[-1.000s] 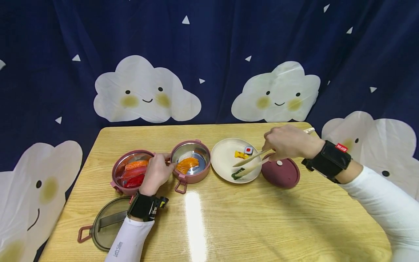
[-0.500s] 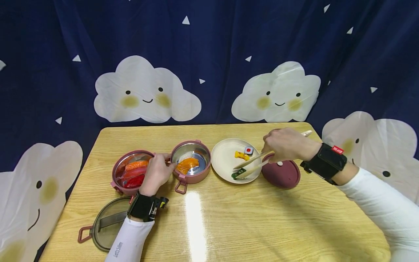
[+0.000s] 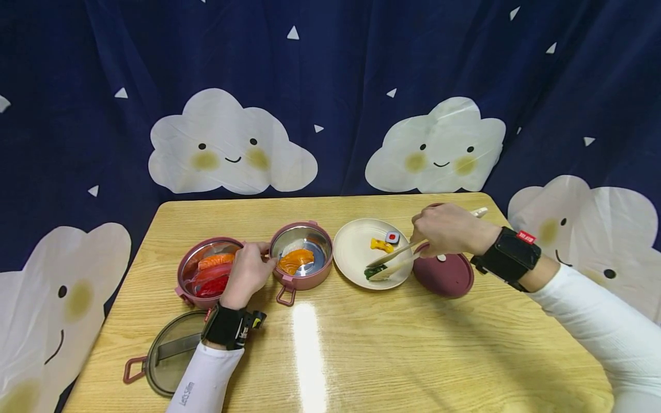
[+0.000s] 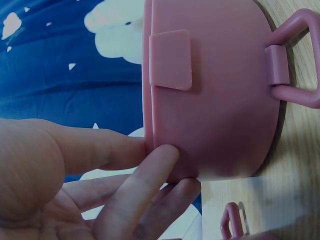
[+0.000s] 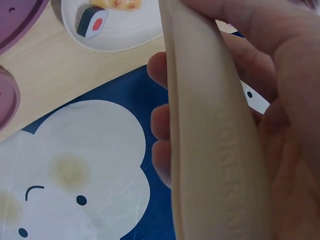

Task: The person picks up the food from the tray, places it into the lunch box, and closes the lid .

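— Tongs [image 3: 395,259], pale, smooth and tapered, sit gripped in the right hand [image 3: 448,229]; their tips close on a dark green piece [image 3: 373,271] at the near edge of the round cream plate [image 3: 351,252].

— And the left hand [image 3: 248,272]?

— Fingers rest straight against the matte pink wall of the steel-lined bowl [image 3: 302,253] with the orange slice [image 3: 295,259]; a second pink bowl [image 3: 203,275] lies just left of it.

— Anything changed?

— Tong tips have dropped slightly lower and leftward onto the green piece since a second ago; the left hand has stayed put.
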`<state>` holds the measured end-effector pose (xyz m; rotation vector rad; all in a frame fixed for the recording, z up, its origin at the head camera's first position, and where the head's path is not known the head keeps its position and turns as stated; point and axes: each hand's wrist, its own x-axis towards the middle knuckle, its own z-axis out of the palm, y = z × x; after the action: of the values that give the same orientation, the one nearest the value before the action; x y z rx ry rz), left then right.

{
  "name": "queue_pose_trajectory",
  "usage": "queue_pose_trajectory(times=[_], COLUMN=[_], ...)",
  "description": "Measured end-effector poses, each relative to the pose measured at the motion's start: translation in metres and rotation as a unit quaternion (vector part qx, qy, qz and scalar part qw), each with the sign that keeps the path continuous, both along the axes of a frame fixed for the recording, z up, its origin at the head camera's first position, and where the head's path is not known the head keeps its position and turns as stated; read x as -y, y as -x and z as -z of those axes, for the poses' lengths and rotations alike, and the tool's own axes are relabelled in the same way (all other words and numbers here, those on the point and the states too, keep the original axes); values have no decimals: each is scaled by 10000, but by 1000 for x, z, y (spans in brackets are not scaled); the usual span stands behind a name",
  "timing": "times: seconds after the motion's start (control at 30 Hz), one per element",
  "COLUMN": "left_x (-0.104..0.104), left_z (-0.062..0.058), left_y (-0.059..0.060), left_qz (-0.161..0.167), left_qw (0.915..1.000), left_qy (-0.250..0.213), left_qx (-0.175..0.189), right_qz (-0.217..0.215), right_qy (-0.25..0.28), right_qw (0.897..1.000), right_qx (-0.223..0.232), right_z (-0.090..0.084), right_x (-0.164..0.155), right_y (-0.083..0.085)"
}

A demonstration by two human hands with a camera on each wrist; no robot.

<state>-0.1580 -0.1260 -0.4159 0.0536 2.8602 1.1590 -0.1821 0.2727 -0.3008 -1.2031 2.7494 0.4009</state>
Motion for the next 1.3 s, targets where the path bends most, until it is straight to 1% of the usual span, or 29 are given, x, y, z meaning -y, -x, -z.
queue_pose_trajectory(times=[0.13, 0.3, 0.5, 0.67, 0.87, 1.0, 1.1, 1.3], left_x=[0, -1, -2, -2, -2, -2, -1, 0], left_z=[0, -1, -1, 0, 0, 0, 0, -1], left_y=[0, 2, 2, 2, 1, 1, 0, 0], left_qz=[22, 4, -5, 1, -13, -42, -36, -18], left_qw=[10000, 10000, 9999, 10000, 10000, 9999, 9999, 9998], left_qy=[-44, -50, -59, -49, -13, 8, 29, 76], left_qx=[-5, 22, 91, 83, 87, 119, 138, 173], right_qz=[-24, -165, -135, -108, -201, -293, -282, -201], right_qy=[-38, -28, 21, 77, 139, 195, 186, 181], right_qw=[10000, 9995, 9998, 9999, 9994, 9984, 9979, 9983], right_qx=[-73, -256, -138, -53, -227, -448, -549, -517], right_z=[0, 0, -3, -11, -19, -24, -28, -41], right_x=[1, 1, 1, 1, 2, 3, 6, 13], right_y=[-2, -5, -6, -5, -8, -10, -9, -9])
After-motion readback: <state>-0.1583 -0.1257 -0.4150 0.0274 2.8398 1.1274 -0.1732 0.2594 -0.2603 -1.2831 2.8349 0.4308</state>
